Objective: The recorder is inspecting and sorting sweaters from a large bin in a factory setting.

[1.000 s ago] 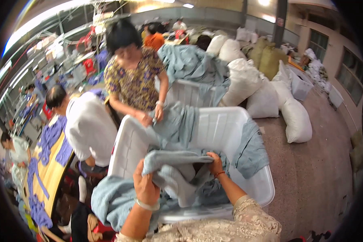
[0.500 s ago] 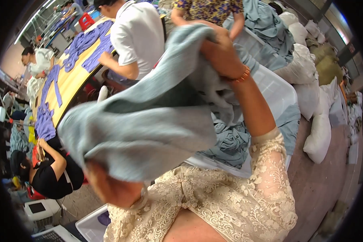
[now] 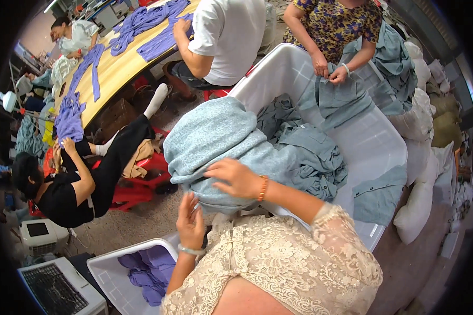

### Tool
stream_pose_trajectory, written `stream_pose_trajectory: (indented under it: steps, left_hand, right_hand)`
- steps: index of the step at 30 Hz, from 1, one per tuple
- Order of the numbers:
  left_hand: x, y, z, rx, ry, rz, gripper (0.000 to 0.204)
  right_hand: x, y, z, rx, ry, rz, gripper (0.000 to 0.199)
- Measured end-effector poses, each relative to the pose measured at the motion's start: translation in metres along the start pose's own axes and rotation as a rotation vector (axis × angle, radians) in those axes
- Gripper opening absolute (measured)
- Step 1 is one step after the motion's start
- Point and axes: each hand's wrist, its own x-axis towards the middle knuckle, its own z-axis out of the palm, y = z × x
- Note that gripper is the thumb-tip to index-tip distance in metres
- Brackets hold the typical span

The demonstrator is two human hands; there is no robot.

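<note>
Just the head cam here, a wide fisheye worn up top and aimed steeply down past the lace top (image 3: 284, 252). Left hand (image 3: 191, 223) and right hand (image 3: 236, 178) are pretty close, with the bench (image 3: 113, 73) way further off, upper left.

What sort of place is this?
Probably a clothing workshop: purple clothes lie along a long yellowish table, blue-grey clothes are heaped in a large white bin, and stuffed white sacks show at the right.

Purple clothes (image 3: 160, 47) (on yellow table (image 3: 113, 74))
</note>
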Motion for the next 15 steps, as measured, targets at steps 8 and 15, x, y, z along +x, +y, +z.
stream_pose_trajectory:
  steps: [8,15]
  left_hand:
    - [0.110,0.022,0.010,0.820,0.060,0.614,0.054]
    - [0.138,-0.010,0.001,0.819,-0.018,0.610,0.039]
  right_hand:
    - [-0.013,0.061,-0.067,-0.398,0.255,0.312,0.030]
    - [-0.007,0.126,-0.053,-0.320,0.064,0.314,0.035]
